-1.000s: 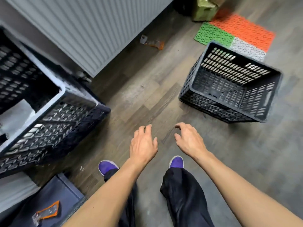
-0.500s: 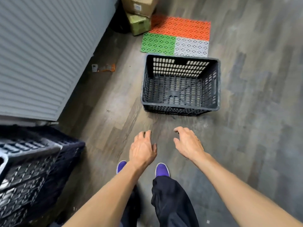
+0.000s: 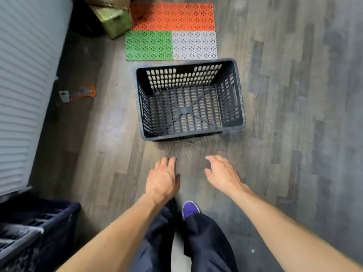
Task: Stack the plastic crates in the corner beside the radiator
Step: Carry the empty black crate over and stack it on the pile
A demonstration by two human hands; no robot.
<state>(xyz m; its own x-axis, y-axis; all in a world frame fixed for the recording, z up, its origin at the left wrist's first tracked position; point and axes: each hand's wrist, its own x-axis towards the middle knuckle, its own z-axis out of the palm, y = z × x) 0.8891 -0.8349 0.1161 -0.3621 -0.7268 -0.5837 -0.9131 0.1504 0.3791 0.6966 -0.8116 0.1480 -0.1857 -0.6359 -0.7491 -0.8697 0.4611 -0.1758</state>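
An empty black slotted plastic crate [image 3: 238, 95] stands upright on the wood floor straight ahead. My left hand [image 3: 163, 178] and my right hand [image 3: 223, 173] hover side by side just short of its near rim, palms down, fingers apart, holding nothing. At the lower left edge, part of the dark stacked crates [image 3: 35, 228] shows beside the white ribbed radiator [image 3: 25, 95].
Beyond the crate lies an orange, green and white perforated floor mat [image 3: 172, 30]. Cardboard boxes [image 3: 114, 18] sit at the top by the radiator. A small orange and white item [image 3: 78, 94] lies on the floor near the radiator. My purple shoe [image 3: 189, 209] is below my hands.
The view has swung away from the stacked crates toward the lone crate, which now sits closer and centred. Both hands stay empty and outstretched.
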